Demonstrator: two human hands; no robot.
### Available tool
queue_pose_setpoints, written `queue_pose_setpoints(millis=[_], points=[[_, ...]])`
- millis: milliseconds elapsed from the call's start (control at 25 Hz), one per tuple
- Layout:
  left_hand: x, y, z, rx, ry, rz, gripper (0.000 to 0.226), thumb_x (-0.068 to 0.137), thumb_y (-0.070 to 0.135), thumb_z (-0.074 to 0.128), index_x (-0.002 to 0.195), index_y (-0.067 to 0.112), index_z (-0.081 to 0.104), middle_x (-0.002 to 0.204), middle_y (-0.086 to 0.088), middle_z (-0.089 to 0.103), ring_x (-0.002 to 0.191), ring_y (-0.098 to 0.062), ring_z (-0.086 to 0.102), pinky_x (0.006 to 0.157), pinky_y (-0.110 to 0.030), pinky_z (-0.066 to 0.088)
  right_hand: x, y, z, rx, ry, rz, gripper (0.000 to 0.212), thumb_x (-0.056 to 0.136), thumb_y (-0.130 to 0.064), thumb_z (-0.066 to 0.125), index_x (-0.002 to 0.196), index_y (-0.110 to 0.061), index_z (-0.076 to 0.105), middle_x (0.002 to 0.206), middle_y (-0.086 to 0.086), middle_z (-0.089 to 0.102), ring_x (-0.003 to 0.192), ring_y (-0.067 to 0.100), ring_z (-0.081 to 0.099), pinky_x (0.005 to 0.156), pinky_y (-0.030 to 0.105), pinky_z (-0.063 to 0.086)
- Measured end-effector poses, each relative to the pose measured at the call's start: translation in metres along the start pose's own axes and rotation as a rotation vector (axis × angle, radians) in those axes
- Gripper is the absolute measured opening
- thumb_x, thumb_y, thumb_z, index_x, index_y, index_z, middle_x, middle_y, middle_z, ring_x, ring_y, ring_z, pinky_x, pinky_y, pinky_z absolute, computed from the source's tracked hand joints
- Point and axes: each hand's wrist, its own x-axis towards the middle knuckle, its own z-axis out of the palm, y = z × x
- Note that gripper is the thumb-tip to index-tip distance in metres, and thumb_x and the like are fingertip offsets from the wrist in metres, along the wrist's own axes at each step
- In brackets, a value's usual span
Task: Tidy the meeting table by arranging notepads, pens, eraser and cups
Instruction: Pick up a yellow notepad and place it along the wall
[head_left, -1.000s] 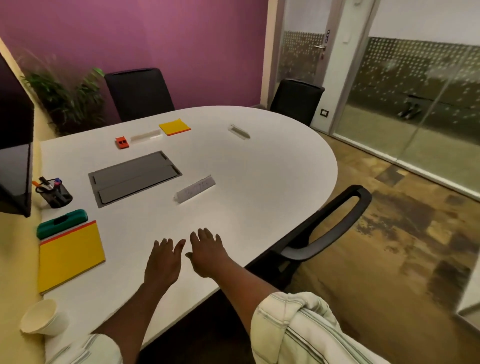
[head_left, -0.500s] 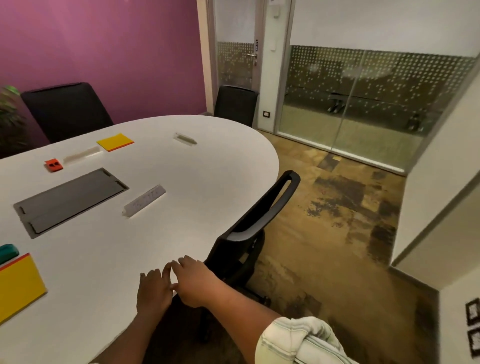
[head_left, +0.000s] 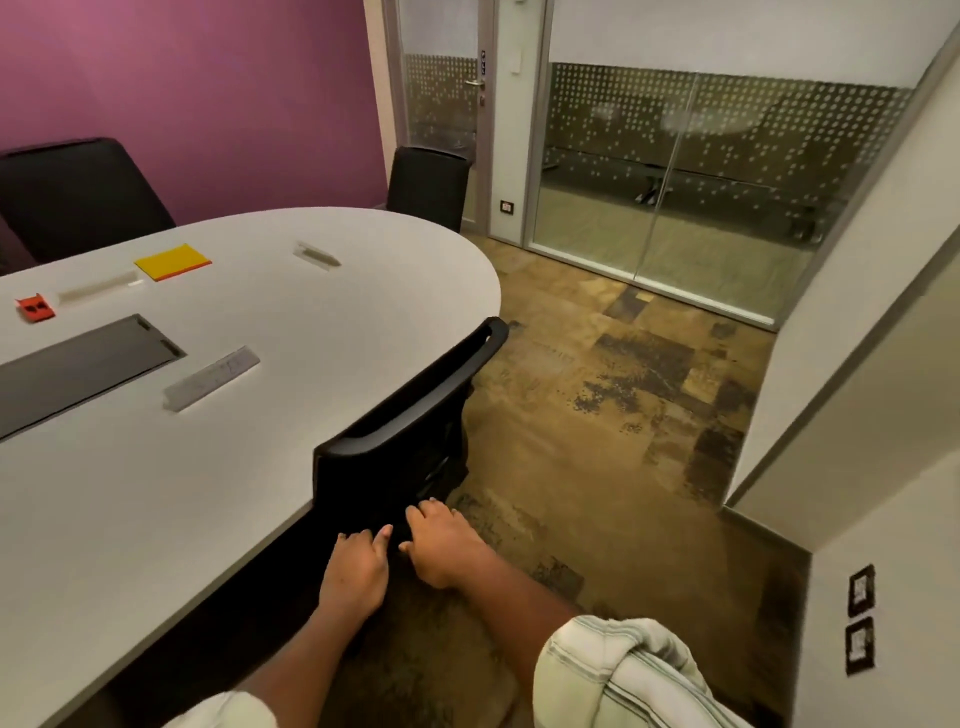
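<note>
My left hand (head_left: 356, 571) and my right hand (head_left: 447, 545) hover side by side past the near edge of the white oval table (head_left: 291, 322), palms down, fingers loosely spread, holding nothing. Just beyond them stands a black chair (head_left: 405, 431) pushed against the table edge. A yellow notepad (head_left: 172, 261) lies at the far side of the table. A small orange object (head_left: 35, 307) sits to its left. Three clear name plates lie on the table: one beside the notepad (head_left: 98, 288), one further right (head_left: 317, 255), one nearer the middle (head_left: 212, 378).
A grey cable hatch (head_left: 83, 369) is set into the table at left. Two more black chairs stand at the far side, one left (head_left: 78, 192) and one by the glass door (head_left: 428, 184). Patterned carpet (head_left: 623, 405) spreads to the right, bounded by glass walls and a white wall.
My view has swung right, so the pen holder, eraser, near yellow notepad and cup have left the frame. Both hands have come off the table top and now hang past its edge by the chair.
</note>
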Motion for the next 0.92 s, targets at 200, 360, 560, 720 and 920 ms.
queue_pose_setpoints(millis=[200,360,560,720,920], points=[[-0.016,0.125,0.09,0.076,-0.148,0.146,0.041,0.101,0.035,0.031,0.1,0.008,0.062,0.101,-0.01,0.065,0.107,-0.027,0.057,0.113,-0.04,0.029,-0.063,0.135,-0.019,0.027,0.023,0.122,0.051,0.1,-0.033,0.042,0.142,-0.007,0.031,0.147,0.016,0.033,0.142,0.032,0.023,0.113,0.048,0.026],[-0.016,0.145,0.097,0.08,-0.179,0.149,0.041,0.101,0.037,0.033,0.103,0.005,0.058,0.107,-0.015,0.062,0.111,-0.031,0.052,0.114,-0.039,0.027,-0.075,0.155,-0.016,0.044,0.044,0.197,0.053,0.1,-0.033,0.042,0.144,-0.007,0.029,0.15,0.015,0.03,0.143,0.031,0.021,0.114,0.049,0.024],[0.027,0.186,0.133,0.088,-0.236,0.188,0.038,0.1,0.037,0.033,0.082,0.009,0.05,0.093,-0.015,0.061,0.1,-0.033,0.055,0.108,-0.042,0.032,-0.06,0.224,-0.027,0.108,0.054,0.31,0.05,0.1,-0.035,0.042,0.142,-0.009,0.033,0.15,0.017,0.032,0.143,0.031,0.023,0.114,0.049,0.024],[0.087,0.229,0.159,0.089,-0.28,0.247,0.041,0.101,0.038,0.032,0.096,0.005,0.056,0.104,-0.016,0.061,0.108,-0.032,0.052,0.106,-0.04,0.032,-0.028,0.279,-0.052,0.141,0.054,0.405,0.054,0.1,-0.036,0.04,0.146,-0.01,0.026,0.154,0.016,0.026,0.146,0.03,0.016,0.116,0.051,0.018],[0.189,0.3,0.18,0.078,-0.311,0.35,0.041,0.1,0.039,0.034,0.083,0.005,0.05,0.094,-0.019,0.06,0.098,-0.037,0.053,0.107,-0.042,0.032,0.031,0.355,-0.107,0.163,0.127,0.53,0.055,0.1,-0.038,0.041,0.146,-0.012,0.026,0.155,0.014,0.023,0.146,0.028,0.014,0.116,0.051,0.018]])
